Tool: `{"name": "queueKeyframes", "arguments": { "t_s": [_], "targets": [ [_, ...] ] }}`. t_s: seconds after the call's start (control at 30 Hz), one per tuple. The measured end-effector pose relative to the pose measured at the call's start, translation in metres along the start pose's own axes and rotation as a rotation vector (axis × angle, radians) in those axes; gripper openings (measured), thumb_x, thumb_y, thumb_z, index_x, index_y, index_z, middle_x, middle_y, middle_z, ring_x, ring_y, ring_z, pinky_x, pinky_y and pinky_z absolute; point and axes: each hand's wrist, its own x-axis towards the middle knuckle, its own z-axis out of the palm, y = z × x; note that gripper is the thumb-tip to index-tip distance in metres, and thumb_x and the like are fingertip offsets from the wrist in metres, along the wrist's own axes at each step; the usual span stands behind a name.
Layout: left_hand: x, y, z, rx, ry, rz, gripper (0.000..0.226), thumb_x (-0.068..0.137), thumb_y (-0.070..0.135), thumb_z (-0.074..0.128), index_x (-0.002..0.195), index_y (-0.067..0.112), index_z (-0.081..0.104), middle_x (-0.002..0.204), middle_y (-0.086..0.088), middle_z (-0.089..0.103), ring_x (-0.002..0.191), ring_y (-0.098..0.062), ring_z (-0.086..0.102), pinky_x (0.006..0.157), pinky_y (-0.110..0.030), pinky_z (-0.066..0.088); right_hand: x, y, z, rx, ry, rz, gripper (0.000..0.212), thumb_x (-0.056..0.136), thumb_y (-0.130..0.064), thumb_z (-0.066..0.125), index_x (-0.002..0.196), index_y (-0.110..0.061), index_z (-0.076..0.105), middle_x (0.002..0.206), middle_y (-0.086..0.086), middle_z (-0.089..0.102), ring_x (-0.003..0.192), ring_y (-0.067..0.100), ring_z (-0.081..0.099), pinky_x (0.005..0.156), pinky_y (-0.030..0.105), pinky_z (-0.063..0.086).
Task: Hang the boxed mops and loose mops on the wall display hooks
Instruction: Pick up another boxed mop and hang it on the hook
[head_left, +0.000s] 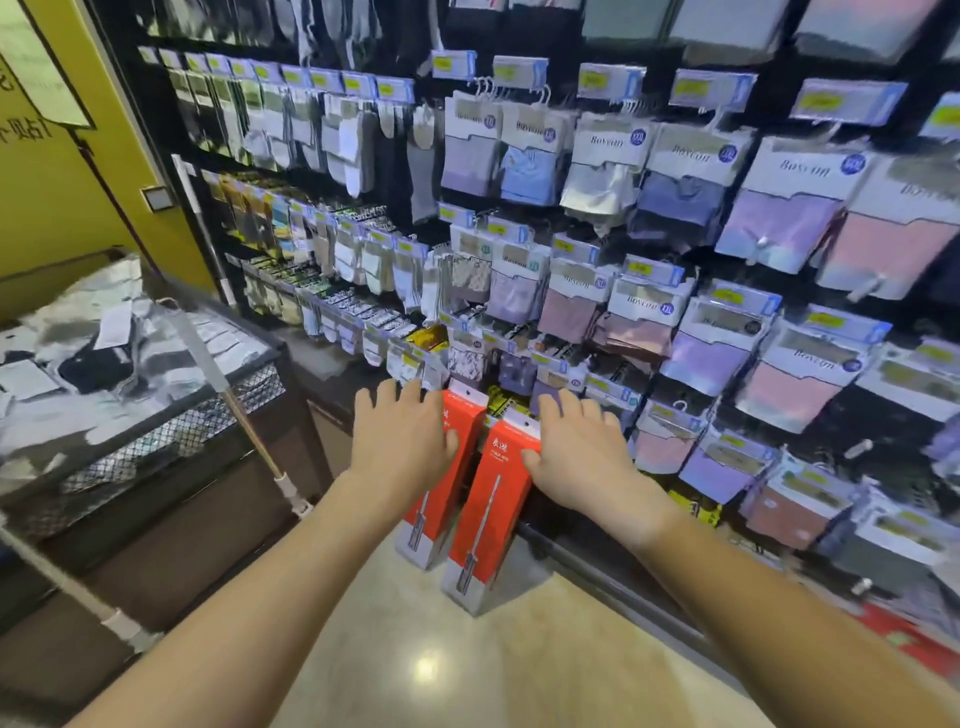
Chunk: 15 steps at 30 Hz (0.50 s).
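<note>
Against the wall display (571, 218) at 6 o'clock, left boxed mop (441, 488) under the left hand (400, 436), right boxed mop (485, 525) under the right hand (582, 452), fingers (387, 397) spread.

I see two boxed mops side by side at lower centre, upright and tipped slightly. The left box (434, 512) and right box (485, 525) are both red, with white hang tabs on top, grey bases and a mop printed down the front. A loose mop (249, 415) slants across centre left, its handle grey then wood-toned. Another pale pole (78, 592) crosses the lower left. Wall hooks (858, 448) jut out at right.
</note>
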Motion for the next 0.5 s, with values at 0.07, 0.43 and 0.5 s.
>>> {"name": "queueKeyframes", "arguments": {
  "t_s": [0.07, 0.43, 0.5],
  "targets": [
    [0.03, -0.012, 0.006, -0.011, -0.018, 0.032, 0.055, 0.1, 0.051, 0.044, 0.145, 0.018, 0.05, 0.148, -0.006, 0.053, 0.138, -0.035, 0.043, 0.114, -0.052, 0.033, 0.023, -0.004, 0.0, -0.009, -0.012, 0.034, 0.064, 0.103, -0.048, 0.046, 0.152, -0.01, 0.031, 0.157, 0.017, 0.035, 0.141, 0.042, 0.037, 0.114, 0.054, 0.036],
    [0.17, -0.04, 0.042, -0.067, -0.094, 0.205, 0.054, 0.1, 0.046, 0.046, 0.143, 0.015, 0.05, 0.149, -0.009, 0.051, 0.141, -0.038, 0.04, 0.116, -0.054, 0.033, 0.133, -0.023, 0.009, -0.052, -0.032, 0.199, 0.074, 0.101, -0.054, 0.048, 0.158, -0.01, 0.028, 0.159, 0.016, 0.036, 0.142, 0.04, 0.04, 0.113, 0.054, 0.04],
    [0.188, -0.036, 0.051, -0.076, -0.11, 0.237, 0.052, 0.1, 0.047, 0.047, 0.141, 0.015, 0.051, 0.147, -0.009, 0.052, 0.14, -0.037, 0.04, 0.115, -0.053, 0.033, 0.147, -0.021, 0.014, -0.047, -0.047, 0.22, 0.071, 0.101, -0.052, 0.049, 0.155, -0.01, 0.032, 0.156, 0.016, 0.04, 0.139, 0.04, 0.043, 0.111, 0.054, 0.041]
  ]
}}
